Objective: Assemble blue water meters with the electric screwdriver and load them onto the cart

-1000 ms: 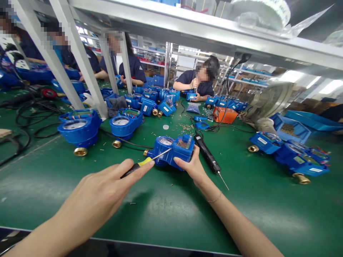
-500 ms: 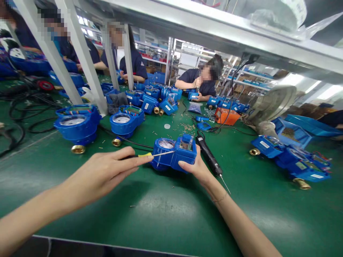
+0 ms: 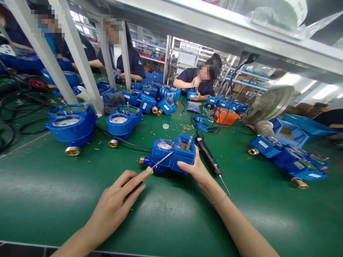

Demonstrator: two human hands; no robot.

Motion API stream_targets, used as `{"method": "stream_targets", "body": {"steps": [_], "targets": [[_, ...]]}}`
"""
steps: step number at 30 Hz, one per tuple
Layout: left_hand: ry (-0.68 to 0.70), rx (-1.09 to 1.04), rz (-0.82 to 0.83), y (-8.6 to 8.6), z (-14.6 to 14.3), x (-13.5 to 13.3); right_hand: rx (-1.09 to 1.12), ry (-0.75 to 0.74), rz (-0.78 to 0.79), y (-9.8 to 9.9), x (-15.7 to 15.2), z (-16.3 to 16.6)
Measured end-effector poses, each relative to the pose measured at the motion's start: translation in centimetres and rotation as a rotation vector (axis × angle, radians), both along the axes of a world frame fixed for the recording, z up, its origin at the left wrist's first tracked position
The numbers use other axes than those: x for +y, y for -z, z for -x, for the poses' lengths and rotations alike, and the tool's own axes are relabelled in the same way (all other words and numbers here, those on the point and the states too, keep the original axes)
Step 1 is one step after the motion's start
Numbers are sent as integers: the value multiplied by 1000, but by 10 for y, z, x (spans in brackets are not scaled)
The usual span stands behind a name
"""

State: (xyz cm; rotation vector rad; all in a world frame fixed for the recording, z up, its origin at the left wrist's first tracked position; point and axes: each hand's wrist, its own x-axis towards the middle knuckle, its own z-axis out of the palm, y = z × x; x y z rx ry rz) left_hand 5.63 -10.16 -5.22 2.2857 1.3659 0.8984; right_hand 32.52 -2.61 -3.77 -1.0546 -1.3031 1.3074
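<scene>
A blue water meter (image 3: 166, 157) with a round dial, a boxy clear-topped housing and a brass pipe end rests on the green bench. My right hand (image 3: 194, 166) grips the right side of its housing, thumb on the front face. My left hand (image 3: 120, 196) is closed around a screwdriver (image 3: 163, 160) with a yellow-and-black handle, forefinger stretched along it. The screwdriver's tip touches or nearly touches the seam between dial and housing. Just right of the meter lies a black electric screwdriver (image 3: 209, 155), its long bit pointing toward me.
More blue meters (image 3: 71, 123) stand at left, in the middle back and at right. Loose screws (image 3: 186, 126) are scattered behind the meter. An orange box (image 3: 225, 116) and a blue bin (image 3: 291, 132) stand farther back. Metal posts and a shelf beam cross overhead. Co-workers sit across the bench.
My left hand has dropped lower and nearer me, so the screwdriver now slants upward steeply and the meter's brass end shows. My right hand keeps its hold on the meter.
</scene>
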Motion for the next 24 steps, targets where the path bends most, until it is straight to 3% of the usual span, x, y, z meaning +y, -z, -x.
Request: {"method": "stream_targets", "body": {"steps": [4, 11, 16, 18, 22, 24], "targets": [[-19, -89, 17, 2, -7, -5, 5, -19, 7, -3, -1, 1], [-34, -119, 159, 21, -29, -22, -7, 2, 4, -8, -5, 4], [-78, -4, 166, 7, 4, -22, -29, 36, -7, -8, -7, 6], [-254, -11, 58, -4, 36, -19, -59, 66, 1, -8, -8, 7], [-833, 30, -220, -12, 119, -7, -122, 116, 10, -11, -8, 10], [-978, 140, -165, -7, 161, 6, -165, 143, 6, -11, -8, 10]]}}
